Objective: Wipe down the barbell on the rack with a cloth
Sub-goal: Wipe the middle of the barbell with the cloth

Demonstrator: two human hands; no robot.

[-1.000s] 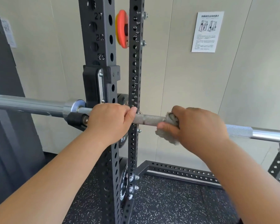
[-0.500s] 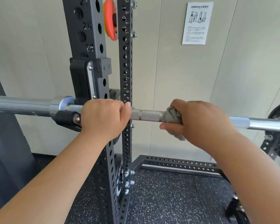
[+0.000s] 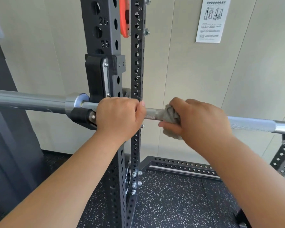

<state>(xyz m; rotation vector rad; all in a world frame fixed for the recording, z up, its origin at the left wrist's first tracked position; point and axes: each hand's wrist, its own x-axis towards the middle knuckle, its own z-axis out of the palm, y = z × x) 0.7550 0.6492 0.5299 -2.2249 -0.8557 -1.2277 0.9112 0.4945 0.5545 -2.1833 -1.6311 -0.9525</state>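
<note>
Barbell (image 3: 152, 115): racked.
Left grip (image 3: 118, 117): curled round it; brace against rolling.
Right grip (image 3: 202, 124): clamps cloth (image 3: 170, 113) round it; you slide right, twisting.

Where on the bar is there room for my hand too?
The barbell is bare right of the right hand, and on its thick sleeve left of the rack hook. Crowded: only a short gap between the left hand and the cloth.

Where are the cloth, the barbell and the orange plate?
cloth (image 3: 171, 114), head view, on its bunched upper folds.
barbell (image 3: 250, 124), head view, on the knurled shaft toward the right edge.
orange plate (image 3: 123, 28), head view, on its lower rim.
</note>
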